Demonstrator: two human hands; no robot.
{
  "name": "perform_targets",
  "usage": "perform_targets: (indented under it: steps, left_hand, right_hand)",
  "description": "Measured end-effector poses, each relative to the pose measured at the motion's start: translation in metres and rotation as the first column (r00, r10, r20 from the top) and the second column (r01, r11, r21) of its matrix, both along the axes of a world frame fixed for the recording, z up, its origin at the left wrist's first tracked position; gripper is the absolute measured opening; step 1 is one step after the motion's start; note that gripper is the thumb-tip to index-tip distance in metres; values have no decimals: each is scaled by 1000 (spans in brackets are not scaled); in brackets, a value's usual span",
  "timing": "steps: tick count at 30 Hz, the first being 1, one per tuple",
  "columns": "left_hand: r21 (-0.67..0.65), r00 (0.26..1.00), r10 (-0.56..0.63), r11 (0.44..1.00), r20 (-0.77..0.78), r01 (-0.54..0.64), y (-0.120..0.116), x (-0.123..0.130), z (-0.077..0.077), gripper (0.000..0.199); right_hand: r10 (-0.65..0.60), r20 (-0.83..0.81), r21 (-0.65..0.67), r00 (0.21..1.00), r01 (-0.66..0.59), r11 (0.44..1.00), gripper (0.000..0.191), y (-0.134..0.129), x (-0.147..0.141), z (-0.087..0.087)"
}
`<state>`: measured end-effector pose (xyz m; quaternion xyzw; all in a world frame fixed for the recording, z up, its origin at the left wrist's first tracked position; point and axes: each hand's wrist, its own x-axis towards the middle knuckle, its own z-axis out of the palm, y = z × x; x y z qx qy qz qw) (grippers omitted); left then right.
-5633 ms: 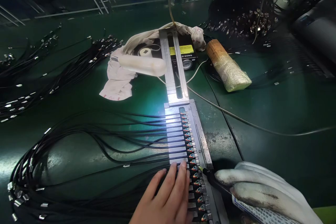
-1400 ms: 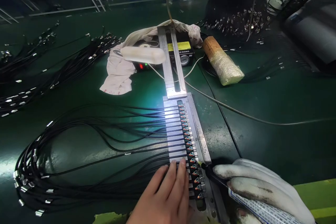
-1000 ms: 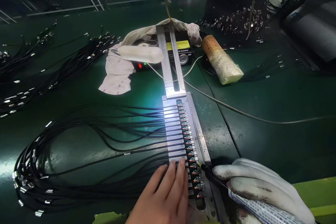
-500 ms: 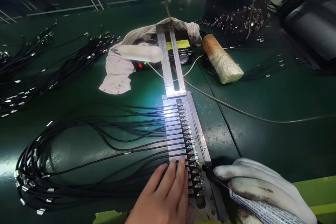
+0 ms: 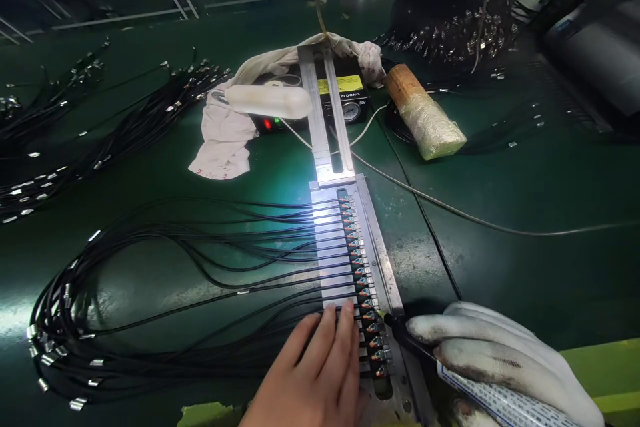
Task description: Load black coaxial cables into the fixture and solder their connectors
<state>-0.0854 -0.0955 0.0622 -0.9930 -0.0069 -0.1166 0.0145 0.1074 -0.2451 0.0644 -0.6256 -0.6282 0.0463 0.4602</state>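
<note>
My bare left hand lies flat, fingers stretched over the black cables on a metal fixture. The cables run in from the left side by side. Their stripped ends with small coloured wires and metal connectors line up along the fixture's slot. In a white glove with stained fingers, my right hand is closed around a pen-shaped tool with a black neck and a printed white barrel. Its yellowish tip is at the connectors beside my left fingertips; whether it touches one I cannot tell.
Behind the fixture stands a black box with a gauge, partly covered by a white cloth. A wrapped block lies right of it. Cable bundles lie at the left, another heap at the back right. A thin hose crosses the table.
The tool's tip has shifted very slightly at the connectors. Both hands otherwise stay in place, and the cables have not visibly moved.
</note>
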Motion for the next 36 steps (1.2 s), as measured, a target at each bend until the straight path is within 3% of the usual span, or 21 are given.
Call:
perform_targets:
  steps: [22, 28, 36]
  left_hand:
    - [41, 999, -7, 999, -34, 9, -2, -5, 4, 39]
    - [17, 999, -43, 999, -12, 43, -5, -7, 8, 29]
    - [-3, 999, -41, 999, 28, 41, -7, -9, 3, 27]
  right_hand:
    - [-46, 76, 35, 996, 43, 998, 14, -3, 1, 3]
    - [-183, -92, 18, 979, 186, 982, 14, -9, -19, 6]
    - [-23, 71, 11, 997, 23, 1000, 17, -5, -4, 2]
